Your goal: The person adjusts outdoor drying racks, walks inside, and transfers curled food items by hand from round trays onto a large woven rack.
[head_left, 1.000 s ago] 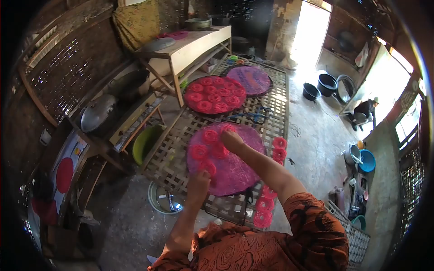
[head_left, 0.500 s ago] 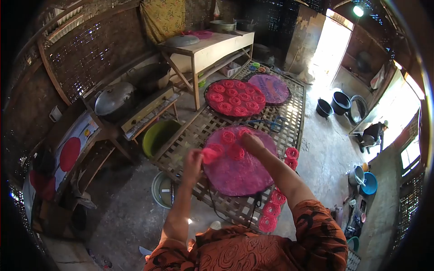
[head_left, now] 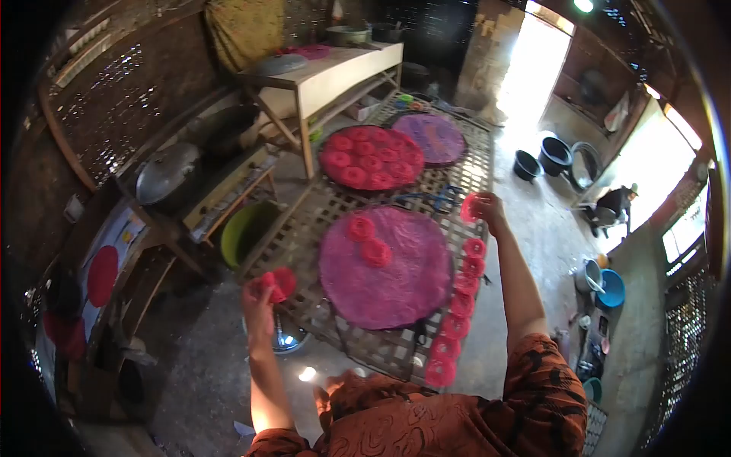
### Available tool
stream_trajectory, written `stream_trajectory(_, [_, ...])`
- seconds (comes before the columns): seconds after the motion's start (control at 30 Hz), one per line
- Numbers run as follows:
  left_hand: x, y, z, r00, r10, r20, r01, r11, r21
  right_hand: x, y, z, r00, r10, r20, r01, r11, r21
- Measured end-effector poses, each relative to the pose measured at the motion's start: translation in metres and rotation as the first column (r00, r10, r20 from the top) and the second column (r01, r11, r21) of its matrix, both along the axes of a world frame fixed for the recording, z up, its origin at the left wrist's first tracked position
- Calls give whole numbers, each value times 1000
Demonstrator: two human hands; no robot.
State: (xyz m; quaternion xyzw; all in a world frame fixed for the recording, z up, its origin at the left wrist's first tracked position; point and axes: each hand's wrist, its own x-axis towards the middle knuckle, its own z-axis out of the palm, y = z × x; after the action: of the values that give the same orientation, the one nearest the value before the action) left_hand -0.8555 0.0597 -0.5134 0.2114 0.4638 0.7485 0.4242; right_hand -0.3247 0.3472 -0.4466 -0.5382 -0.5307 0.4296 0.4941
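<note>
1. Right now, the woven rack [head_left: 301,251] stretches forward, its long axis running away from the body.
2. On it lies the round purple mat [head_left: 396,293], between the two hands.
3. Along the rack's right edge runs the row of pink rings [head_left: 462,305]; the right hand [head_left: 487,209] is nearer, just past its far end, arm almost straight.
4. Out left, well apart from that row, the left hand [head_left: 261,293] reaches forward, fingers clamped on a pink bundle [head_left: 284,282].
5. Right fingers pinch a single ring [head_left: 469,208] by its edge.
</note>
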Motion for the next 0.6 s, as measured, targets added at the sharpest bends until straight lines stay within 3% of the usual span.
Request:
stream_trajectory(0.1, [15,8,28,996,-52,-75,57,996,69,39,-1,-3,981,-17,192,31,997,-69])
stream_trajectory(0.17, [41,15,69,992,-81,-92,89,993,81,60,10,-20,997,47,63,-30,971,-237])
stream_trajectory(0.23, [70,23,105,988,-101,-113,111,990,84,62,4,-28,998,62,-4,-61,967,-249])
stream_trajectory(0.3, [100,30,127,969,-160,-187,177,981,75,74,11,-54,978,132,159,-84,957,-278])
stream_trajectory(0.33, [120,34,137,973,-172,-157,188,978,95,80,21,-71,679,95,728,-22,994,-110])
stream_trajectory(0.37, [142,38,145,974,-158,-164,175,980,95,85,22,-74,683,104,723,-36,993,-109])
stream_trajectory(0.43, [187,46,158,934,-338,-118,353,924,151,83,14,-75,542,-162,825,-233,914,333])
stream_trajectory(0.47, [211,52,157,918,-388,-79,396,902,171,76,5,-59,695,91,713,-249,961,121])
stream_trajectory(0.5, [234,58,152,899,-436,-40,435,880,192,60,-21,-28,852,366,375,-388,922,-18])
stream_trajectory(0.53, [256,65,147,854,-520,18,506,838,204,43,-46,0,833,551,-48,-553,829,-84])
stream_trajectory(0.6, [298,81,138,808,-586,58,561,797,224,24,-77,8,578,774,-258,-781,617,100])
